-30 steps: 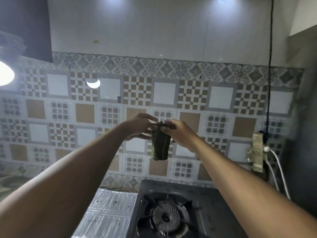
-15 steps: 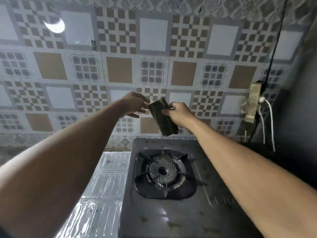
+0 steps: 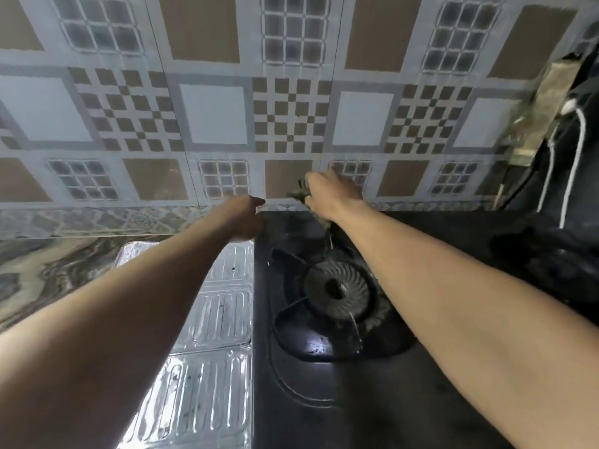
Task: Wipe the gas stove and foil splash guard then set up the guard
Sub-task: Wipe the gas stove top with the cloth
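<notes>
Head view, down along both forearms toward a tiled wall (image 3: pixel 214 115).

In the right hand (image 3: pixel 332 192): a dark green cloth (image 3: pixel 301 194), bunched inside curled fingers, one loose tail hanging below the wrist toward the burner (image 3: pixel 337 288). Held over the far edge of the gas stove (image 3: pixel 291 400).

Left hand (image 3: pixel 241 218): just beside the right hand, at the stove's far left corner, perhaps resting on it. Fingers hidden behind the knuckles, so no telling whether spread or gripping.

Under the left forearm, flat on the counter and just beside the stove's left side: the foil splash guard (image 3: pixel 214 384), ribbed, with a few dark specks.

Step in hand, by judgement: first wipe of the stove top.
- Spread the cloth into a flat pad before lowering it.
- Start at the far edge below the right hand and draw toward the body in overlapping strokes.
- Work around the pan-support arms, not across them, to keep the tail from snagging.
- Steady the stove body with the left hand.
- Turn to a clean face before moving left to the foil, and press lightly there to avoid creasing.
</notes>
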A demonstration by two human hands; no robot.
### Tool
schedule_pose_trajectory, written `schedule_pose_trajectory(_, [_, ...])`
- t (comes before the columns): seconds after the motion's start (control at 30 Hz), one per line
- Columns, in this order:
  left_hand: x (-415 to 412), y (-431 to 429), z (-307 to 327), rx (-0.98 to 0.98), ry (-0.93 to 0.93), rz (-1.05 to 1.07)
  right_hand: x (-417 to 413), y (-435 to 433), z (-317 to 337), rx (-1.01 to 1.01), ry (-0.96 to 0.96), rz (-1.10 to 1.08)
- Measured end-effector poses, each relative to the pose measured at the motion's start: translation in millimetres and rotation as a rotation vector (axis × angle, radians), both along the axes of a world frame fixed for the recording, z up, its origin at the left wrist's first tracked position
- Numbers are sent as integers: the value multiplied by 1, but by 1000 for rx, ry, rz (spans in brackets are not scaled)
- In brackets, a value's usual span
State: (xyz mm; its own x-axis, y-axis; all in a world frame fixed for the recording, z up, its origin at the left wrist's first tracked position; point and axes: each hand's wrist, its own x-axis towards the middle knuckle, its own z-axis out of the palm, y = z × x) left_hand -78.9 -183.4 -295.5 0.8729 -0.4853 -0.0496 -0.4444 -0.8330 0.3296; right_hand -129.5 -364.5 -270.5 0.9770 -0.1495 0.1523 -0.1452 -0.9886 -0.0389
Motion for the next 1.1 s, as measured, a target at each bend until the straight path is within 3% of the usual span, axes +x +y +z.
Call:
schedule_pose_trajectory(0.2, [7, 7, -14, 17, 8, -56, 7, 18, -17, 222, 100, 44])
schedule_pose_trajectory(0.37, [11, 12, -21, 10, 18, -57, 8, 23, -29, 272, 221, 75])
schedule_pose_trajectory(0.63, [10, 10, -24, -27, 27, -48, 16, 34, -30, 114, 471, 90])
schedule_pose_trajectory(1.1, [-3, -12, -13, 128, -80, -41, 24, -4, -21, 235, 415, 154])
